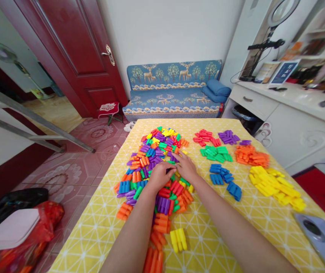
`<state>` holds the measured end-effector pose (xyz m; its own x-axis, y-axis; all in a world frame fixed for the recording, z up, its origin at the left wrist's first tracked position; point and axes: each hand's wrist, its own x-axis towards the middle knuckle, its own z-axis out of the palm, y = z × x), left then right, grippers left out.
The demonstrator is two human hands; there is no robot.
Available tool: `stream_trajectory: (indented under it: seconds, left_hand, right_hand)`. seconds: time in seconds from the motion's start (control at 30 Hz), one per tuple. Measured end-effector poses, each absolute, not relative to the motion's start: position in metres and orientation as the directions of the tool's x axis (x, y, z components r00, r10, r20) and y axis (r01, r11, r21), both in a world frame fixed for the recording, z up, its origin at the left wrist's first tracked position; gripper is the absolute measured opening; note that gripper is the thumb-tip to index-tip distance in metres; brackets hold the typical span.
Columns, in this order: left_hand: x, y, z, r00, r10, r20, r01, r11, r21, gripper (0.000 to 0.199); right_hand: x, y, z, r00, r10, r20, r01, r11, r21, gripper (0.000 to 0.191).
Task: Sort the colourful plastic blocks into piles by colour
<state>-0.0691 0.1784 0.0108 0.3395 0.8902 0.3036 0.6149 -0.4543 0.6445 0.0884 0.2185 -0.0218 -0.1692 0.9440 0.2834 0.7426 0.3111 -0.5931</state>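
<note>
A mixed heap of small plastic blocks (164,204), shaped like joined rods in several colours, covers the left and middle of the table. Over its centre my left hand (161,175) is closed, thumb and fingertips together; what they hold, if anything, is hidden. Close beside it, my right hand (187,168) has its fingers apart, the tips at purple blocks (173,157) in the heap. To the right lie single-colour groups: red blocks (205,137), purple blocks (228,137), green blocks (216,153), orange blocks (252,156), blue blocks (221,175) and yellow blocks (274,185).
A yellow patterned cloth (208,235) covers the table. One yellow block (178,240) lies near the front, and a phone (318,237) at the right edge. Beyond stand a blue sofa (174,96), a small red stool (109,109) and a white cabinet (301,129).
</note>
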Motion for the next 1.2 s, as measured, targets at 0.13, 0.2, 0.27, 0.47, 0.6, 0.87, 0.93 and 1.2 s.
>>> stream_trajectory:
  seconds: [0.13, 0.2, 0.27, 0.47, 0.6, 0.87, 0.93, 1.2]
  left_hand:
    - [-0.068, 0.178, 0.013, 0.321, 0.896, 0.308, 0.62, -0.445, 0.647, 0.015]
    - [-0.069, 0.178, 0.013, 0.307, 0.896, 0.322, 0.62, -0.445, 0.646, 0.015]
    - [-0.069, 0.178, 0.013, 0.273, 0.893, 0.357, 0.616, -0.448, 0.648, 0.015]
    - [-0.071, 0.178, 0.011, 0.176, 0.891, 0.418, 0.601, -0.433, 0.672, 0.051]
    - [-0.071, 0.178, 0.011, 0.206, 0.908, 0.365, 0.588, -0.413, 0.696, 0.051]
    - [-0.071, 0.178, 0.01, 0.198, 0.911, 0.362, 0.61, -0.403, 0.682, 0.039]
    - [-0.071, 0.177, 0.014, 0.172, 0.914, 0.368, 0.631, -0.389, 0.671, 0.032]
    - [-0.086, 0.179, 0.032, -0.086, 0.908, 0.411, 0.846, -0.151, 0.511, 0.034]
  right_hand:
    - [0.084, 0.218, -0.017, -0.147, 0.94, 0.308, 0.751, 0.309, -0.584, 0.045]
    - [0.082, 0.214, -0.018, -0.091, 0.94, 0.329, 0.732, 0.287, -0.618, 0.037]
    - [0.082, 0.211, -0.019, -0.038, 0.951, 0.306, 0.698, 0.244, -0.673, 0.029]
    - [0.084, 0.205, -0.018, 0.0, 0.97, 0.245, 0.194, 0.24, -0.951, 0.012]
    - [0.087, 0.194, -0.016, -0.056, 0.979, 0.195, -0.044, 0.193, -0.98, 0.019]
    - [0.091, 0.185, -0.015, -0.11, 0.935, 0.337, 0.127, 0.349, -0.928, 0.047]
    - [0.089, 0.185, -0.016, -0.129, 0.913, 0.388, 0.179, 0.406, -0.896, 0.04]
    - [0.087, 0.188, -0.025, 0.145, 0.942, 0.304, 0.354, 0.237, -0.905, 0.038]
